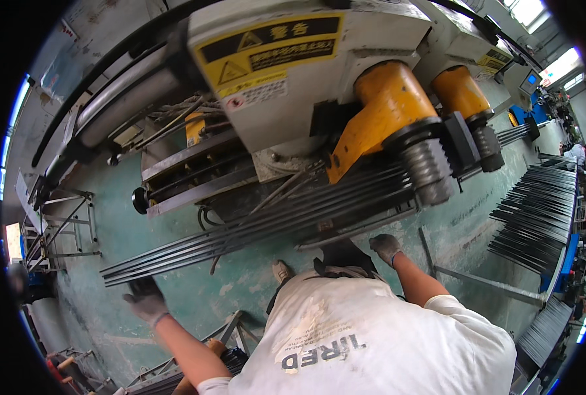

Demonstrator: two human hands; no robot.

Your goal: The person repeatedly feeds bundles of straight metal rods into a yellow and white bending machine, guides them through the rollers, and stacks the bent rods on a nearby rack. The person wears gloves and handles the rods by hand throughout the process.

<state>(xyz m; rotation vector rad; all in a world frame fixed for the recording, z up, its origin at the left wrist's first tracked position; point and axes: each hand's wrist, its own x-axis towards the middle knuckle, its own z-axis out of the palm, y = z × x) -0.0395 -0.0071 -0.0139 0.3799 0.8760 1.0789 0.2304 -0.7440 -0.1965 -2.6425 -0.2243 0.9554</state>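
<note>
Several long dark metal rods (194, 251) lie side by side, running from the left up to beneath the machine's ridged metal rollers. My left hand (148, 301), in a grey work glove with darkened fingers, is just below the rods' left ends. Its thumb stands apart from the fingers, and nothing shows in the grip. My right hand (386, 247), also gloved, is held low beside my body, below the machine's front edge. Its fingers point away from me and look partly bent; whether they close on anything is not visible. A ridged roller (427, 170) hangs above the right hand.
A large pale machine (286, 99) with yellow warning labels and orange roller housings (395, 92) fills the top. Racks of many dark rods (533, 214) stand at the right, with a metal frame bar (490, 284) nearby. Metal stands (69, 227) are at the left on the green floor (118, 247).
</note>
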